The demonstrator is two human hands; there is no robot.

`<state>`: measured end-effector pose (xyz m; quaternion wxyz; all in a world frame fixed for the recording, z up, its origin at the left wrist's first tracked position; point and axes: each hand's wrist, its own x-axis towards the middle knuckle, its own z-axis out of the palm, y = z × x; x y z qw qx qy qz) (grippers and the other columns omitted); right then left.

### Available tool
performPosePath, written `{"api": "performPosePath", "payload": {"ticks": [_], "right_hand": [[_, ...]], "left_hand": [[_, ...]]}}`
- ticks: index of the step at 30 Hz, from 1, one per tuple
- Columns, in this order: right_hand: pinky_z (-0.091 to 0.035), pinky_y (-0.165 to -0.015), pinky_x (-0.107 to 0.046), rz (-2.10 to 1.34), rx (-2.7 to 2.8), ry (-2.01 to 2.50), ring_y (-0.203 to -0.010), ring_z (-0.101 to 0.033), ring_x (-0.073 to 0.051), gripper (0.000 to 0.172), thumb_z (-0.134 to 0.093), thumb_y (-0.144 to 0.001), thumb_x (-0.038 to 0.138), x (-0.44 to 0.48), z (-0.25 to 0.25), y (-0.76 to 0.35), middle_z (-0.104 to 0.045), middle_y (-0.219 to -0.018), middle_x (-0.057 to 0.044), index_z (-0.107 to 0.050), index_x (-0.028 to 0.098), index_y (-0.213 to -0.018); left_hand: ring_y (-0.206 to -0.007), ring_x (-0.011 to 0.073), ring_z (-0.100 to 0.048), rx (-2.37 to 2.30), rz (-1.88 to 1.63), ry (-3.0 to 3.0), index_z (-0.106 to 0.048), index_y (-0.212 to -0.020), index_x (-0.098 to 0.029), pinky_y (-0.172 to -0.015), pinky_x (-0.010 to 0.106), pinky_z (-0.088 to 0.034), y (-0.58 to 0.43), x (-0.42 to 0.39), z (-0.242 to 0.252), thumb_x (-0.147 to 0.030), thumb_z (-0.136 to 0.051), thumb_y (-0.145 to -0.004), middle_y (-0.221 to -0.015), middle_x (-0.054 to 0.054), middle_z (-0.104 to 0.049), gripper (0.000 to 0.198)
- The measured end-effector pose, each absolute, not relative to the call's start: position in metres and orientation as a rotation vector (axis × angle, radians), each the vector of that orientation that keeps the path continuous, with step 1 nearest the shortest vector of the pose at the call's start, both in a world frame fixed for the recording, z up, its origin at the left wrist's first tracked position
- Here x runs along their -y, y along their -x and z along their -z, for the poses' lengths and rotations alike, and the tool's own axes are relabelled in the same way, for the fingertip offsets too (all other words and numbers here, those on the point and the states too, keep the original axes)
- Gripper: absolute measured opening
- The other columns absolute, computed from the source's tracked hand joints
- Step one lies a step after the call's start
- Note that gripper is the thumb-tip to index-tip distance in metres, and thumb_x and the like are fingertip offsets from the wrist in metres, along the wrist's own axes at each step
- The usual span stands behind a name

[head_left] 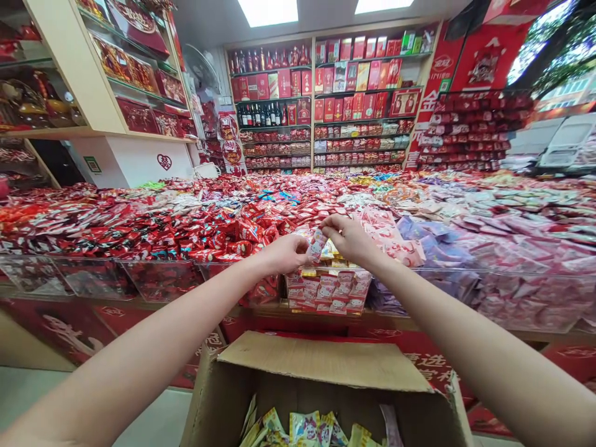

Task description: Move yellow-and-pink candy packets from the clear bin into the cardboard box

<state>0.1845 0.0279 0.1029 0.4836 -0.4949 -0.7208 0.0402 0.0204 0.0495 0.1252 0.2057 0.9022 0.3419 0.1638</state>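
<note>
In the middle of the frame, the left hand (285,253) and the right hand (350,239) both pinch one small pink candy packet (317,244). Thumb and fingers press on its two ends. It hangs in the air just above a neat stack of pink and white packets (328,292) in a see-through bin. I think the best way to hold it here is gently, by the edges, so the sweet inside does not get squashed. It should also lie flat, facing the same way as the ones under it.

Counting: two hands, one packet held, and one cardboard box (326,363) at the bottom of the frame with its flap open. About six bright packets (307,428) show inside it. The piles of red candy (139,230) on the left are far too many to count. Two lights (269,11) glow at the top.
</note>
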Motion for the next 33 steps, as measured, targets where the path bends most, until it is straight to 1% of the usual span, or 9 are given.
{"api": "performPosePath", "payload": {"ticks": [6,11,15,19,24,26,28,30,33], "right_hand": [[-0.038,-0.056,-0.024,-0.31,1.667,1.12,-0.06,-0.048,-0.011,0.01,-0.042,-0.075,0.023,-0.031,-0.1,-0.18,-0.053,-0.067,0.0,-0.05,0.016,-0.078],[-0.041,-0.066,-0.025,-0.297,1.818,1.056,-0.072,-0.052,-0.013,0.018,-0.053,-0.068,0.019,-0.027,-0.103,-0.179,-0.058,-0.079,-0.002,-0.051,0.015,-0.086],[-0.04,-0.071,-0.027,-0.166,1.911,1.13,-0.078,-0.052,-0.014,0.023,-0.051,-0.069,0.014,-0.028,-0.1,-0.179,-0.059,-0.087,-0.004,-0.055,0.015,-0.092],[-0.04,-0.075,-0.027,-0.197,1.97,1.139,-0.084,-0.053,-0.014,0.026,-0.049,-0.071,0.012,-0.034,-0.093,-0.18,-0.06,-0.093,-0.004,-0.057,0.018,-0.095],[-0.041,-0.069,-0.026,-0.258,1.966,1.235,-0.078,-0.054,-0.014,0.031,-0.054,-0.067,0.012,-0.035,-0.09,-0.179,-0.06,-0.09,-0.004,-0.054,0.016,-0.097],[-0.041,-0.065,-0.025,-0.256,1.958,1.304,-0.076,-0.053,-0.014,0.031,-0.056,-0.065,0.014,-0.032,-0.089,-0.178,-0.059,-0.086,-0.004,-0.052,0.015,-0.096],[-0.04,-0.061,-0.023,-0.274,1.967,1.341,-0.072,-0.053,-0.013,0.031,-0.057,-0.065,0.015,-0.03,-0.088,-0.177,-0.059,-0.083,-0.003,-0.05,0.015,-0.094],[-0.039,-0.058,-0.022,-0.288,1.993,1.342,-0.068,-0.052,-0.011,0.029,-0.056,-0.064,0.015,-0.028,-0.088,-0.175,-0.059,-0.079,-0.001,-0.05,0.016,-0.092],[-0.037,-0.057,-0.021,-0.269,2.044,1.351,-0.064,-0.051,-0.011,0.018,-0.055,-0.065,0.013,-0.026,-0.087,-0.172,-0.059,-0.073,0.0,-0.054,0.016,-0.083]], "left_hand": [[-0.057,0.011,-0.049,-0.985,-0.65,-2.574,-0.058,-0.067,-0.016,-0.052,0.019,-0.036,-0.023,-0.053,-0.117,-0.023,-0.051,-0.065,-0.059,-0.004,-0.056,0.01],[-0.05,0.009,-0.049,-1.032,-0.672,-2.472,-0.053,-0.083,-0.018,-0.047,0.018,-0.038,-0.024,-0.059,-0.116,-0.02,-0.049,-0.067,-0.06,-0.004,-0.058,0.017],[-0.049,0.0093,-0.051,-1.006,-0.55,-2.487,-0.051,-0.09,-0.018,-0.044,0.017,-0.037,-0.025,-0.059,-0.119,-0.02,-0.055,-0.063,-0.062,-0.004,-0.059,0.028],[-0.048,0.0102,-0.049,-0.968,-0.363,-2.611,-0.05,-0.098,-0.016,-0.041,0.017,-0.034,-0.024,-0.06,-0.125,-0.017,-0.057,-0.058,-0.054,-0.005,-0.054,0.04],[-0.042,0.0092,-0.045,-1.051,-0.131,-2.557,-0.036,-0.118,-0.016,-0.037,0.017,-0.031,-0.027,-0.058,-0.132,-0.014,-0.052,-0.057,-0.052,-0.007,-0.05,0.063],[-0.042,0.0095,-0.045,-1.045,-0.074,-2.572,-0.034,-0.12,-0.016,-0.037,0.017,-0.031,-0.028,-0.057,-0.134,-0.013,-0.051,-0.057,-0.052,-0.007,-0.05,0.066],[-0.046,0.0106,-0.047,-1.023,-0.061,-2.611,-0.042,-0.115,-0.015,-0.04,0.018,-0.032,-0.028,-0.057,-0.136,-0.014,-0.051,-0.057,-0.054,-0.005,-0.053,0.058],[-0.051,0.0123,-0.051,-1.001,-0.083,-2.654,-0.055,-0.099,-0.016,-0.045,0.019,-0.035,-0.025,-0.058,-0.137,-0.017,-0.052,-0.059,-0.06,-0.002,-0.059,0.041],[-0.058,0.0149,-0.054,-1.03,-0.174,-2.734,-0.062,-0.077,-0.017,-0.051,0.022,-0.037,-0.017,-0.062,-0.138,-0.021,-0.053,-0.06,-0.066,0.001,-0.063,0.019]]}}
